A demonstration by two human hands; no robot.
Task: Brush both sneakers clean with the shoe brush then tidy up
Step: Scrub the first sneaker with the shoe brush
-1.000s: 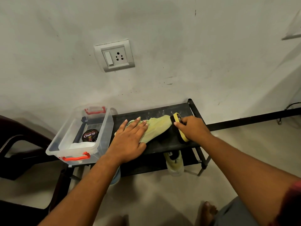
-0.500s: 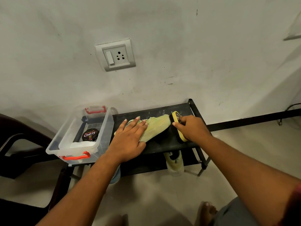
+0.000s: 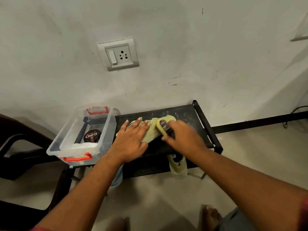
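The sneaker (image 3: 150, 136) is pinned by the flat left hand (image 3: 131, 139); short strokes are advised with the shoe brush (image 3: 162, 127) gripped by the right hand (image 3: 182, 137).

1. This looks like a home: a plain room corner where shoes are kept.
2. A low black rack (image 3: 202, 117) stands against the wall (image 3: 183, 47). One sneaker (image 3: 152, 131) lies on its top shelf and a second sneaker (image 3: 178, 167) sits on the shelf below.
3. A clear box (image 3: 109, 125) with red handles sits at the rack's left end. Inside it lies a tin (image 3: 92, 136) marked "Cherry".
4. The wall is pale, scuffed and stained, and carries a household switch-and-socket plate (image 3: 118, 54).
5. A dark chair (image 3: 25, 129) stands at the left.
6. A bare foot (image 3: 210, 215) rests on the smooth pale floor (image 3: 250, 155).
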